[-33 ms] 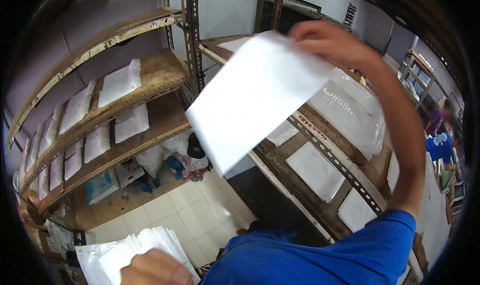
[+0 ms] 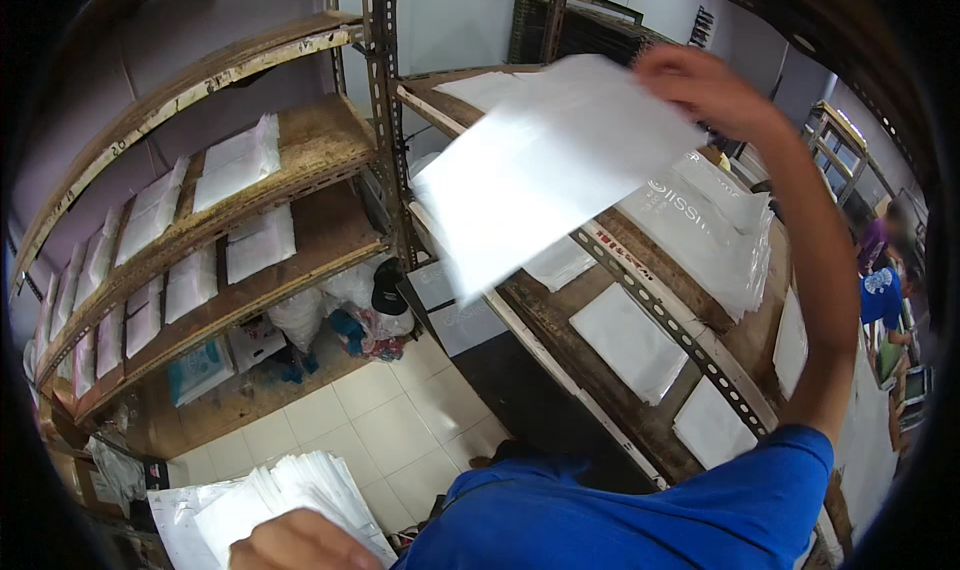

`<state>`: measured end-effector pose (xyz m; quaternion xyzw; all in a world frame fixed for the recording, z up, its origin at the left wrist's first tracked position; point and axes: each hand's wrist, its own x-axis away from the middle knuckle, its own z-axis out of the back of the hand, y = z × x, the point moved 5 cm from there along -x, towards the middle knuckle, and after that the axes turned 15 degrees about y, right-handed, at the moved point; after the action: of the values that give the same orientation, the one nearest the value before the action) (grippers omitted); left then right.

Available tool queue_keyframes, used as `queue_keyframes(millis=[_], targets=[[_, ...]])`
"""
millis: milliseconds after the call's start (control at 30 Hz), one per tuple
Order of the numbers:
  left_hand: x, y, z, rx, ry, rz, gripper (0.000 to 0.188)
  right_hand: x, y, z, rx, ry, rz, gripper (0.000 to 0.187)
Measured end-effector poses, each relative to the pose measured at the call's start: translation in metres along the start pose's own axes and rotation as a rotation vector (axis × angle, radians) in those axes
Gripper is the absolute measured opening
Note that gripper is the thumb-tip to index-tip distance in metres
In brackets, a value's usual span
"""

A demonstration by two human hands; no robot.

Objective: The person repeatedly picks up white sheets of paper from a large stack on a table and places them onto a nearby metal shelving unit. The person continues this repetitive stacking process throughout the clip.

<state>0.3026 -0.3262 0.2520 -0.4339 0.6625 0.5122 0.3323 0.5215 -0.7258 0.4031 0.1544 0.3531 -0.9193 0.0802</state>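
Observation:
My right hand (image 2: 715, 95) is raised over the right-hand shelves, its fingers closed on the far right corner of a white sheet (image 2: 560, 160). Smooth and glossy like thin plastic, the sheet hangs tilted and blurred by motion, covering part of the upper shelf. Low at the left, my left hand (image 2: 300, 542) is closed at the near edge of a stack of white sheets (image 2: 290, 485), whose far edges fan apart; its fingertips are hidden. Below the raised sheet lies a pile of clear-grey printed plastic bags (image 2: 705, 235) on the upper shelf.
A lower shelf holds flat white stacks (image 2: 630, 342). At the left, a curved-looking rack (image 2: 320, 135) carries several white bundles (image 2: 238, 165), with plastic bags (image 2: 297, 320) and a dark cap (image 2: 388, 288) beneath. Two people (image 2: 880, 290) are at the far right. The floor is tiled (image 2: 365, 425).
My right hand has moved a little to the right, and the sheet's lower corner has swung up and to the right. My left hand stays nearly in place.

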Motion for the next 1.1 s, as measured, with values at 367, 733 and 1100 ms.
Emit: queue_keyframes(millis=[367,733,1100], targets=[[-0.038,-0.039,-0.097,0.760,-0.172,0.194,0.047,0.119,0.282,0.197,0.085,0.701,-0.601,0.005],[-0.022,-0.041,-0.166,1.270,-0.457,0.572,0.052,0.128,0.318,0.202,0.385,0.479,-0.569,0.011],[0.115,-0.125,-0.066,0.169,-0.451,1.138,0.028,0.062,0.207,0.177,0.711,0.291,-0.263,0.021]])
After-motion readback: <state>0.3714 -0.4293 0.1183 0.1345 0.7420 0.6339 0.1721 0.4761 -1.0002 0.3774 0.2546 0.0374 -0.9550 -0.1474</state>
